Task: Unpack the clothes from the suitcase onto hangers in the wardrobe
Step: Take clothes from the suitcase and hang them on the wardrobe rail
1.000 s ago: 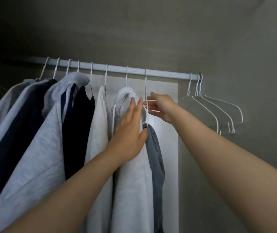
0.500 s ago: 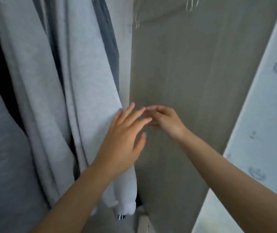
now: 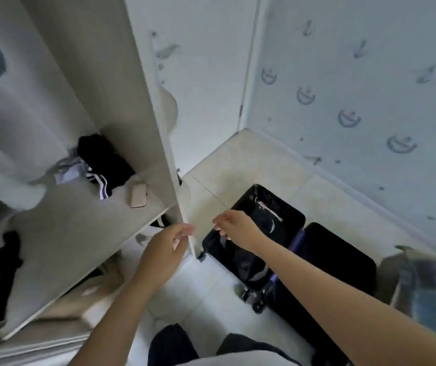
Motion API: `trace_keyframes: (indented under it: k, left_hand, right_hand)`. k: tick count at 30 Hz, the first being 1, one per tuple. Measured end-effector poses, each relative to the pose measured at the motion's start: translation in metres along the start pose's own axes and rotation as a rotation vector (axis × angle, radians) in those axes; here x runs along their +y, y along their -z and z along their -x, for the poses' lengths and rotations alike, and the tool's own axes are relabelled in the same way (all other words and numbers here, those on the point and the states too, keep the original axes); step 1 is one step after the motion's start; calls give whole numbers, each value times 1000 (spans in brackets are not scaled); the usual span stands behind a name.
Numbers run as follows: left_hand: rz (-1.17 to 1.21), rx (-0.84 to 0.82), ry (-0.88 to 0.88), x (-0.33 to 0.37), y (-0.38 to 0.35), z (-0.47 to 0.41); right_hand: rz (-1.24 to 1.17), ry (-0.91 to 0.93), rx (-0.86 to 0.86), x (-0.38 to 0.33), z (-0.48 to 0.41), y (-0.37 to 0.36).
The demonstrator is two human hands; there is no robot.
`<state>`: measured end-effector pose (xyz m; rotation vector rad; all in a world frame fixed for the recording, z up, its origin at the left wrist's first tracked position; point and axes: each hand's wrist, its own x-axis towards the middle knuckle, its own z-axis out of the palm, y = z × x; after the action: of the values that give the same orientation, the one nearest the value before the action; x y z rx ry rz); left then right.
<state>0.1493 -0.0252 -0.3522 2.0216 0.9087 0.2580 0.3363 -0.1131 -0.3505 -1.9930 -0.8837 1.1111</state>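
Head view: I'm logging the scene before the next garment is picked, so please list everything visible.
suitcase: one, black, open on the floor right of the wardrobe
wardrobe: one, beige, left
hanging clothes: blurred, count unclear, light grey, upper left inside the wardrobe
striped garment: one, black with white stripes, on the wardrobe shelf
phone: one, pinkish beige, on the shelf beside the striped garment
floor: cream tiles
wall: pale blue, patterned, right
left hand: empty, by the wardrobe's front edge
right hand: empty, above the suitcase
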Motion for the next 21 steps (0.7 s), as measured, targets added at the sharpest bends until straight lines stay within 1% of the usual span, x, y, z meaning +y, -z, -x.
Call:
trace_keyframes:
  k: [2,5,9,12,17,19,21]
  left_hand:
    - [-30,-88,15,-4,-48,4]
    - [-98,-238,37,-11,-109,5]
    - [-247,-403,58,-32,-172,-7]
    - [-306,-502,60,-43,-211,-32]
    - [-312,-615,151,-72,-262,-98]
    - [-323,-657,188,-92,-280,-127]
    - [-354,-706,175,-113,-294,-154]
  right_hand:
    - [53,-81,14,53,16,17]
    - [92,-226,80,122,36,38]
    - [114,-393,114,193,44,53]
    - [109,-485,125,237,36,58]
    - [44,-640,138,296,-4,63]
    - [-12,-698,166,319,-27,61]
    - [-77,-758,190,337,-48,53]
